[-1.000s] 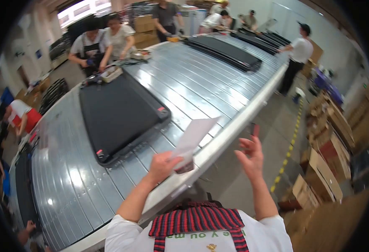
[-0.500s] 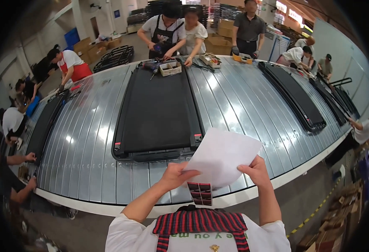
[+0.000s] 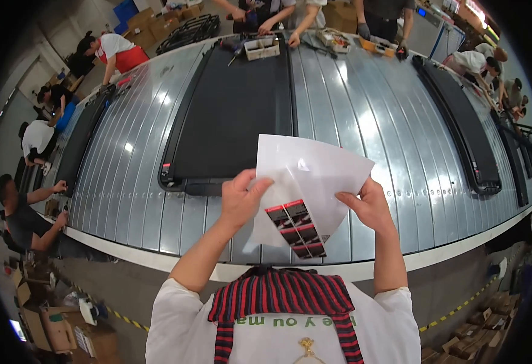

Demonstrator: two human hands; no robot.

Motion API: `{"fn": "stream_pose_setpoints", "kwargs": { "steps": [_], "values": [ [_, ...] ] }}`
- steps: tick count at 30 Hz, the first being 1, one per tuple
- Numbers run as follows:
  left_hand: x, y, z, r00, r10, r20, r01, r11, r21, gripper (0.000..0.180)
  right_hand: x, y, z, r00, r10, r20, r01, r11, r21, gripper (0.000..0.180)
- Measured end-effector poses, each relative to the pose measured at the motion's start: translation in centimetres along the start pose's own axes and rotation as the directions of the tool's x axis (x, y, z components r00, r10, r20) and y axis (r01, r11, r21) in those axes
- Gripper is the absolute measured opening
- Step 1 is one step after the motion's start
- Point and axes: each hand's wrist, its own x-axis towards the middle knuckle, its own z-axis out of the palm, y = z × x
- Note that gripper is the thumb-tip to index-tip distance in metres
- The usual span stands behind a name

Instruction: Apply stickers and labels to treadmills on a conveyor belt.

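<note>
Raised above the near edge of the slatted metal table, a white sheet (image 3: 320,161) is gripped at both sides. My left hand (image 3: 241,197) pinches its left edge, thumb on the face toward me. On the right edge, my right hand (image 3: 369,203) holds it between thumb and fingers. A block of black and red stickers (image 3: 296,227) shows on a strip hanging at the lower middle of the sheet; whether it is a separate piece I cannot tell. Behind the paper lies a long black treadmill-like panel (image 3: 235,109), its near right corner hidden by the sheet.
The metal table (image 3: 132,206) curves across the view. At its far side are a white parts box (image 3: 261,48), a yellow tray (image 3: 376,46) and several people. Another black panel (image 3: 460,121) lies right, one more (image 3: 87,139) left. Cardboard boxes (image 3: 72,330) stand on the floor.
My hands have risen with the sheet, which now faces me more, and the sticker block shows larger and more fully. The view has tilted downward.
</note>
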Motion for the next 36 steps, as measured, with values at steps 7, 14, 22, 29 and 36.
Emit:
{"fn": "stream_pose_setpoints", "kwargs": {
  "steps": [7, 14, 22, 29, 36],
  "values": [
    [1.8, -1.2, -2.4, 0.992, 0.064, -0.107, -0.076, 0.991, -0.112, 0.029, 2.2, -2.3, 2.2, 0.967, 0.123, 0.222, -0.074, 0.973, -0.218, 0.034],
    [1.0, -0.8, -5.3, 0.928, 0.372, 0.001, -0.367, 0.915, 0.17, 0.025, 3.0, -3.0, 4.7, 0.976, 0.012, 0.217, 0.054, 0.953, -0.299, 0.053],
    [0.7, -2.1, -6.3, 0.796, 0.599, -0.083, -0.571, 0.79, 0.223, 0.017, 2.6, -2.9, 8.0, 0.994, -0.033, 0.105, 0.046, 0.992, -0.122, 0.056],
    [0.2, -1.9, -8.2, 0.77, 0.638, -0.026, -0.616, 0.753, 0.231, 0.016, 0.7, -3.7, 9.2, 0.999, 0.02, 0.035, -0.027, 0.979, 0.204, 0.054],
    [-0.2, 0.1, -9.5, 0.456, 0.849, 0.266, -0.889, 0.423, 0.176, 0.029, 0.6, -9.8, 11.3, 0.901, -0.347, 0.26, 0.421, 0.846, -0.328, 0.081]
  ]
}}
